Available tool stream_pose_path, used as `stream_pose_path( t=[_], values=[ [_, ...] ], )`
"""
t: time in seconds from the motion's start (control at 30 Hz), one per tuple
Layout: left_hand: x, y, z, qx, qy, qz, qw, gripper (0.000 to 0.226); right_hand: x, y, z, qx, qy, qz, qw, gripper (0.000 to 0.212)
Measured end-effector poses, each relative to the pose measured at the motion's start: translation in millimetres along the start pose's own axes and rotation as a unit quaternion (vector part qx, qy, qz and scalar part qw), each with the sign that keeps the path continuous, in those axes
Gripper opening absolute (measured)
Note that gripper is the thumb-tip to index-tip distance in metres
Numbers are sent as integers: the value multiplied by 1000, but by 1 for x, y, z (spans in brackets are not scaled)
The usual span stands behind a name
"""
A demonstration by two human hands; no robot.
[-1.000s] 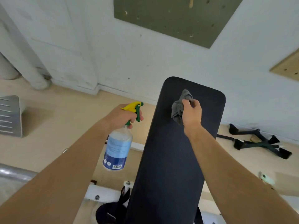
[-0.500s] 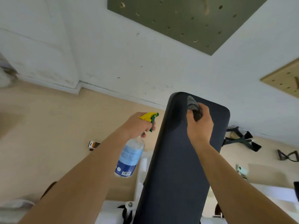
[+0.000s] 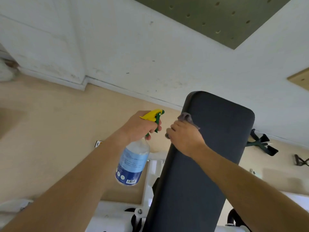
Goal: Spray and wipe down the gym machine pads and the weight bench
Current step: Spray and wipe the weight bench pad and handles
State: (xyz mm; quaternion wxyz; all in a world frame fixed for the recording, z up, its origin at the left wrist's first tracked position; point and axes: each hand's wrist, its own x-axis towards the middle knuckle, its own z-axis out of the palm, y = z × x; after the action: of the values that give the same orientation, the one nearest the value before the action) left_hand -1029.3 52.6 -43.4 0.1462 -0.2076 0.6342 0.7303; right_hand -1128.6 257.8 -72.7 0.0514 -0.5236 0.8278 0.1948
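Two hands, cloth (image 3: 187, 118) on bench pad (image 3: 209, 148) edge

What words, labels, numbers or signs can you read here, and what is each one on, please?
None is legible.
Spray bottle label: lines of print, too blurred to read.
Barcode at the label's lower edge: digits too small to read.
Small item on the floor: markings too small to read.

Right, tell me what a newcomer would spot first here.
The long dark grey padded bench fills the centre. The right hand grips a crumpled grey cloth on its left edge near the far end. Just left of it, the left hand holds a clear spray bottle with a yellow-and-green trigger.
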Motion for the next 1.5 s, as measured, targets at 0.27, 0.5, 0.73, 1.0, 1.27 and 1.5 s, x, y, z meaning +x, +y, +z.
stream_pose_path(
  t=[0.27,0.5,0.73,1.0,1.27,1.5],
  values=[
    [-18,-12,5,1,19,-31,999,31,25,27,-32,-127,-47,-36,990,41],
    [-29,-23,19,-27,47,-52,997,36,43,40,-54,-137,7,143,980,28],
    [-61,-28,33,-82,69,-48,993,27,-81,-87,35,111,-112,-72,985,17],
    [-88,-71,73,-63,71,-55,994,37,-9,16,-21,-38,31,49,998,29],
    [-95,-120,83,-53,96,-56,992,34,-89,-89,60,80,25,-85,993,22],
    [-87,-133,84,-18,64,-41,997,32,-91,-27,7,222,267,97,933,25]
  ],
)
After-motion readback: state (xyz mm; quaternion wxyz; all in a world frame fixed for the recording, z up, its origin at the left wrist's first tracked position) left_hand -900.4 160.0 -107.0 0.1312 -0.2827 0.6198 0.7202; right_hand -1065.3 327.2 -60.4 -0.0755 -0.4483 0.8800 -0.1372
